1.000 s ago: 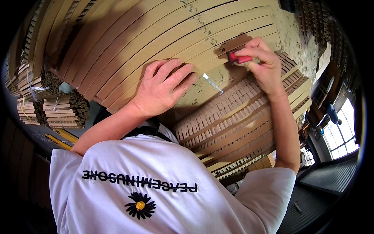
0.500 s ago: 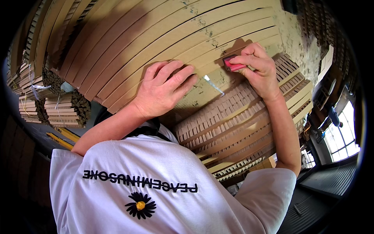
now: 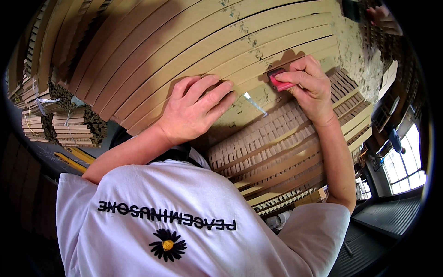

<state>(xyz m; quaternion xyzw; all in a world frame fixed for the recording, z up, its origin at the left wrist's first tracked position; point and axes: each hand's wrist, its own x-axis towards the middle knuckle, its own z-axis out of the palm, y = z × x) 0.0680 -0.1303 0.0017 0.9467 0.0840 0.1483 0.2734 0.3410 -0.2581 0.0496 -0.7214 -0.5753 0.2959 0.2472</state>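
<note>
My right hand [image 3: 311, 87] pinches a small red stamp [image 3: 282, 84] between thumb and fingers. The stamp's dark end faces the long cardboard strips [image 3: 194, 44]; I cannot tell whether it touches them. Small dark printed marks run in a row across the strips, one of them just above the stamp. My left hand [image 3: 196, 108] lies with spread fingers on the strips nearest me, holding nothing. Between my hands, a whitish strip of tape or plastic [image 3: 255, 104] rests on the board.
Stacked, notched cardboard pieces [image 3: 265, 134] lie in front of my right forearm. Tied bundles of strips [image 3: 71, 127] stand at the left, above yellow bars [image 3: 74, 159]. Another person's hand [image 3: 385, 19] shows at the far right. A bright window [image 3: 406, 161] is beyond.
My right hand and the stamp have shifted slightly right and nearer to me, and the stamp is tilted differently. My left hand stays in place. Another person's hand has appeared at the far right.
</note>
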